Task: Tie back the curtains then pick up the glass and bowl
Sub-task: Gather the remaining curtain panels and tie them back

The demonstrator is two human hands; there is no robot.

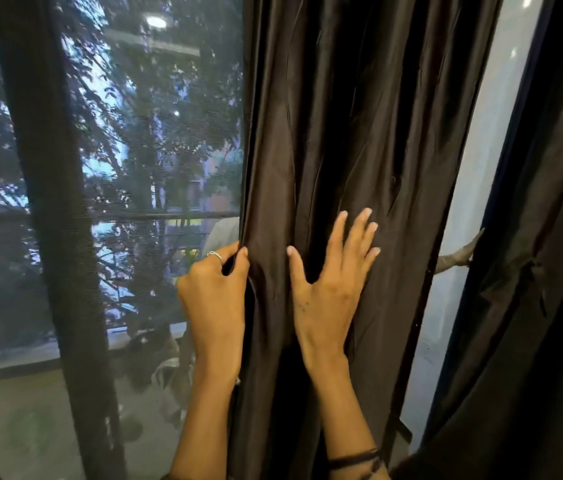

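A dark brown satin curtain (359, 133) hangs in folds down the middle of the head view. My left hand (216, 292), with a ring on one finger, pinches the curtain's left edge between thumb and fingers. My right hand (332, 271) lies flat against the fabric with fingers spread, holding nothing. A second dark curtain (543, 271) hangs at the right, gathered at about mid height by a tie-back (456, 259) that runs to the wall. No glass or bowl is in view.
A window with a dark mesh screen (134, 168) fills the left half, with a dark vertical frame bar (55, 202) across it and trees outside. A pale wall strip (474, 202) shows between the two curtains.
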